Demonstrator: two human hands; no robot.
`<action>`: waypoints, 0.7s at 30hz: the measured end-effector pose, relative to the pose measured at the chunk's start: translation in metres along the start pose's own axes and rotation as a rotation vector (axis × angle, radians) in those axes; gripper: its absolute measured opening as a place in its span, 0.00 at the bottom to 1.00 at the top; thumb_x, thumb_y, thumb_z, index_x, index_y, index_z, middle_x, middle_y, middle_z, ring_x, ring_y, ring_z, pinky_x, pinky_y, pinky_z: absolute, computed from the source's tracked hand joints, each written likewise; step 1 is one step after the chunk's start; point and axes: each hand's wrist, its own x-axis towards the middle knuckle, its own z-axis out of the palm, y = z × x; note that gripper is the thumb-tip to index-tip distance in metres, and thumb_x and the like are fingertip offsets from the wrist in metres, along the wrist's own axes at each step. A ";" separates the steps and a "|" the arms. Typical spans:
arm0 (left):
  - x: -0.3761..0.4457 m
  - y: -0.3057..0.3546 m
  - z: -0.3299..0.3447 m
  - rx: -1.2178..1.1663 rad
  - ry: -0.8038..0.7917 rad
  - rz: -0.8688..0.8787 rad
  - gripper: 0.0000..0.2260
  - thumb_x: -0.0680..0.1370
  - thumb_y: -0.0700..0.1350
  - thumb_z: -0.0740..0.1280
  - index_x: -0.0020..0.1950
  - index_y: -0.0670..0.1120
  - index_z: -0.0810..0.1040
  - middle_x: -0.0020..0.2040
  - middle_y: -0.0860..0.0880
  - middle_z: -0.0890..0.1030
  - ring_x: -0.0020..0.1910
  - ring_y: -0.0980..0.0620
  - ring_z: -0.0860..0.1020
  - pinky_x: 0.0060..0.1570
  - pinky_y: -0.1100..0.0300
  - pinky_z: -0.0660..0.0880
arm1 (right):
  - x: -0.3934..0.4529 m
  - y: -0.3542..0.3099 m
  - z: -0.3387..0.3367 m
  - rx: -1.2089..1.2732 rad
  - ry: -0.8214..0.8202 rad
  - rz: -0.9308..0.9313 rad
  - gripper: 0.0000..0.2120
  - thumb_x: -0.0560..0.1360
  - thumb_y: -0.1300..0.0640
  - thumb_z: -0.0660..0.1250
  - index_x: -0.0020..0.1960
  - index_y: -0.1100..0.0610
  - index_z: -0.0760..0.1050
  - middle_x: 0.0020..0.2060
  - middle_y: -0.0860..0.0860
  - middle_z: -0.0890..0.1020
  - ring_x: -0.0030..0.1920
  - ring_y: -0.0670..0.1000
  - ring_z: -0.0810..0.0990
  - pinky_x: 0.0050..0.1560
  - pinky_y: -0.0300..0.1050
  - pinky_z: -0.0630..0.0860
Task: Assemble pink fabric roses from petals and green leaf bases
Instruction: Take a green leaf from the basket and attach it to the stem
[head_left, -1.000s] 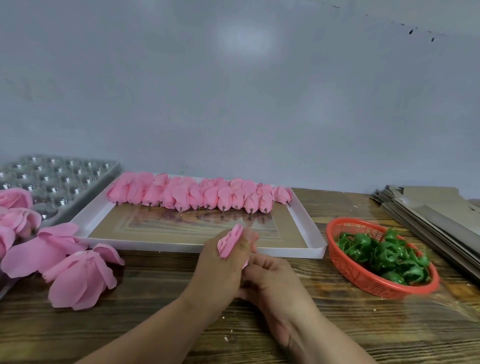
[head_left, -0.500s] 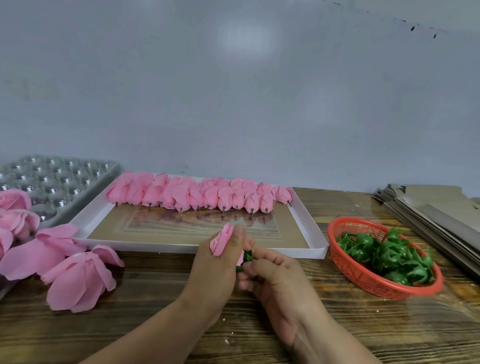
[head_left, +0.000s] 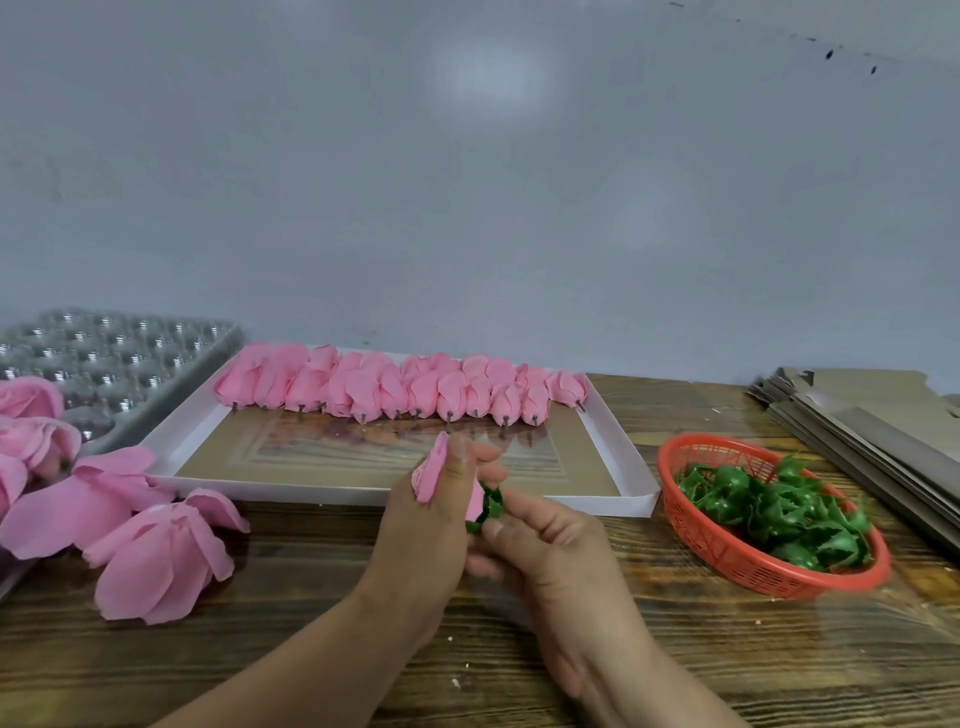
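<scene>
Two bare forearms come up from the bottom edge, each ending in a bare hand. The left hand (head_left: 426, 525) and the right hand (head_left: 550, 540) carry no glove, ring or bracelet. No watch or band shows on either wrist, and no sleeve edge shows behind either hand, up to the frame's edge. The fingernails that show on both hands are short and unpainted.

Soft, even light with no dark shadows

A pale bright patch shines on the wall (head_left: 493, 83). The bench (head_left: 675, 649) edges bend, and the red basket (head_left: 727, 561) looks smeared.
</scene>
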 end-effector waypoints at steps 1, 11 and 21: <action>-0.001 0.001 0.001 0.014 -0.009 0.008 0.22 0.68 0.64 0.57 0.45 0.51 0.82 0.42 0.50 0.85 0.40 0.54 0.83 0.33 0.61 0.78 | -0.001 -0.001 0.001 -0.014 0.013 -0.038 0.15 0.74 0.73 0.61 0.54 0.61 0.81 0.44 0.61 0.84 0.40 0.52 0.84 0.39 0.39 0.80; -0.003 -0.003 -0.004 0.130 -0.060 0.143 0.21 0.65 0.65 0.58 0.43 0.53 0.82 0.33 0.58 0.81 0.34 0.64 0.79 0.33 0.70 0.73 | -0.003 0.001 0.000 -0.077 -0.012 -0.079 0.21 0.74 0.76 0.57 0.54 0.57 0.80 0.44 0.56 0.85 0.41 0.49 0.84 0.38 0.36 0.80; -0.001 0.000 -0.006 -0.190 -0.192 -0.222 0.23 0.69 0.66 0.58 0.44 0.50 0.82 0.44 0.37 0.83 0.41 0.42 0.81 0.42 0.49 0.77 | 0.002 -0.006 -0.010 -0.259 0.022 -0.276 0.09 0.66 0.70 0.72 0.41 0.57 0.82 0.30 0.61 0.80 0.30 0.54 0.78 0.32 0.44 0.78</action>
